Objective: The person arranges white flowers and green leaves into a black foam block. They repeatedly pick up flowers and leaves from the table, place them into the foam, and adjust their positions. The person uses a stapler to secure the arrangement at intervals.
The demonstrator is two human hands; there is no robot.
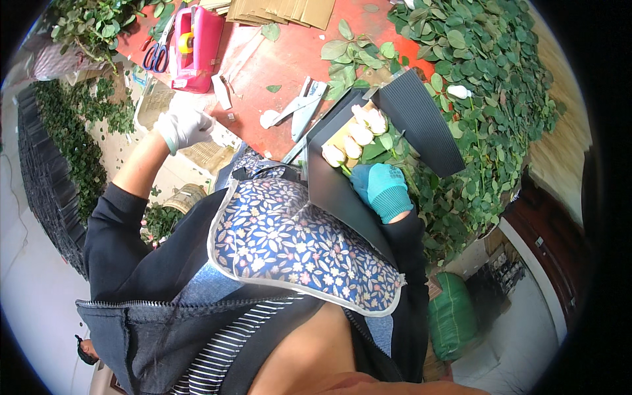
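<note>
Several pale pink-white roses (361,133) lie in a row on a brown cardboard strip, inside a black folded board (342,210) with a raised ridged flap (419,122). My right hand (382,187), in a teal glove, is closed around the stems just below the blooms; its fingertips are partly hidden. My left hand (184,125), in a white glove, is at the table's near-left edge below a pink tape dispenser (197,49). Its fingers are drawn together, and I cannot make out what they hold. Scissors with blue handles (157,58) lie left of the dispenser.
A red table (253,89) carries folded cardboard (283,10) at the back and a pale blue-and-white tool (304,108). Cut rose foliage (487,59) is heaped on the right. A wicker basket (155,99) stands at the left. A green sack (453,316) sits lower right.
</note>
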